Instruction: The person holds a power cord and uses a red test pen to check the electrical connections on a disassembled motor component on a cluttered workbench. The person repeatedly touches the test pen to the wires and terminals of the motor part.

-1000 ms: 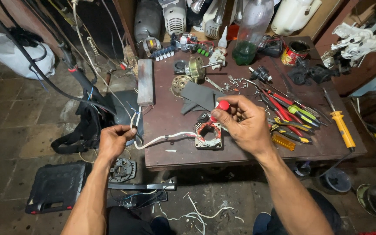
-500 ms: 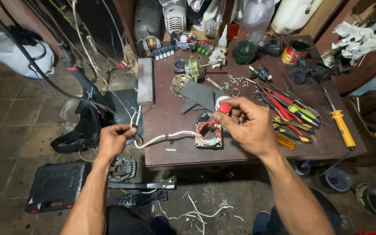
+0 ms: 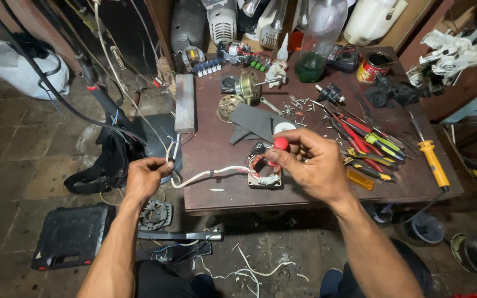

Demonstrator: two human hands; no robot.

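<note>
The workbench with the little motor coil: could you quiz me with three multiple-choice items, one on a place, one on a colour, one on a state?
1. Where does the motor stator lie?
A. table's near edge
B. floor
C. shelf

2. What colour is the tool tip at the right hand?
A. blue
B. red
C. green

3. What does the left hand do?
A. rests flat
B. points
C. grips white wires

Answers:
1 A, it sits on the brown table near the front.
2 B, a red knob shows.
3 C, fingers are closed on them.
</note>
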